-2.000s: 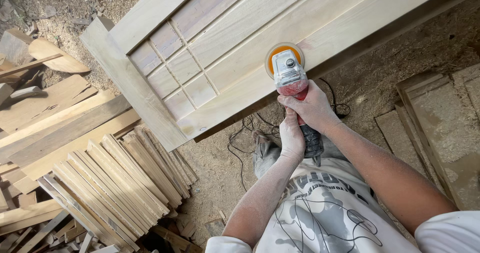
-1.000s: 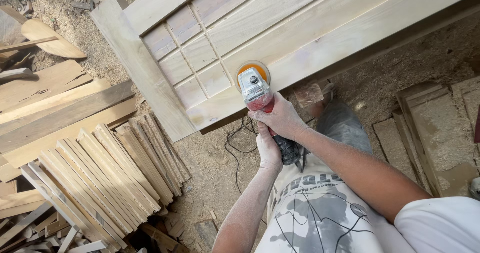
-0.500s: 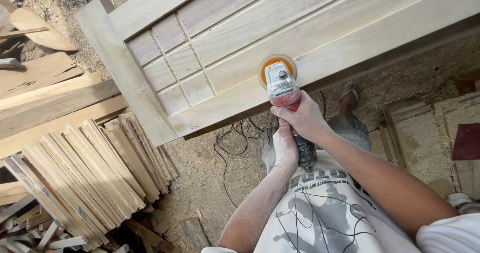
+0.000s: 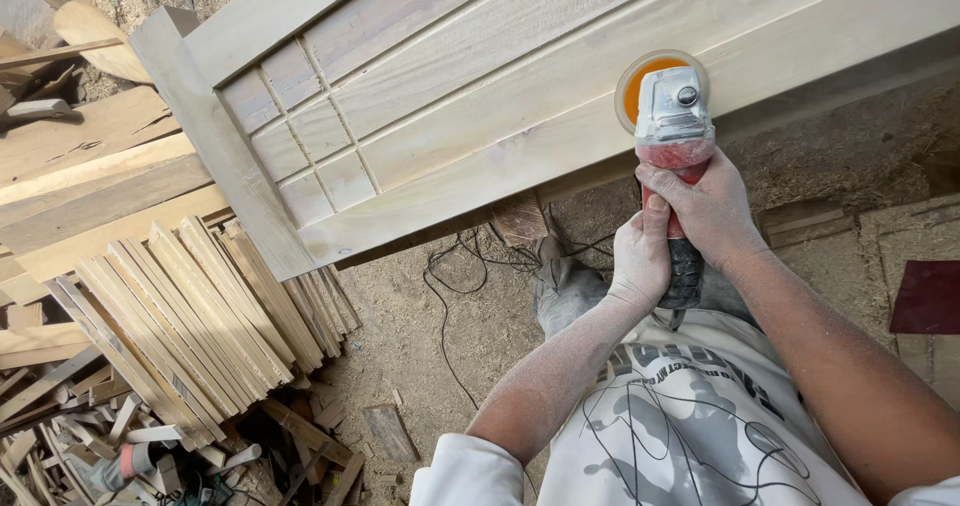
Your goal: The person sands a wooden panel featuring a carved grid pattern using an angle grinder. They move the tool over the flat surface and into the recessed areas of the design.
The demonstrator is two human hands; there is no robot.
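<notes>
A pale wooden door (image 4: 470, 96) with small square panels lies flat, tilted across the top of the view. On its near stile rests the orange sanding disc of a red and grey angle grinder (image 4: 668, 116). My right hand (image 4: 712, 209) is wrapped around the grinder's red body just behind the head. My left hand (image 4: 640, 261), coated in dust, grips the black rear handle right below it. Both forearms are dusty.
A fanned stack of thin wooden slats (image 4: 190, 316) lies on the sawdust floor at left, with planks (image 4: 90, 186) behind it and offcuts below. A black cord (image 4: 450, 276) snakes under the door. Dusty boards (image 4: 830, 236) and a dark red sheet (image 4: 925, 296) lie at right.
The grinder and both hands have slid right along the door's near stile, after first moving left toward the panelled end. The view has shifted with them.
</notes>
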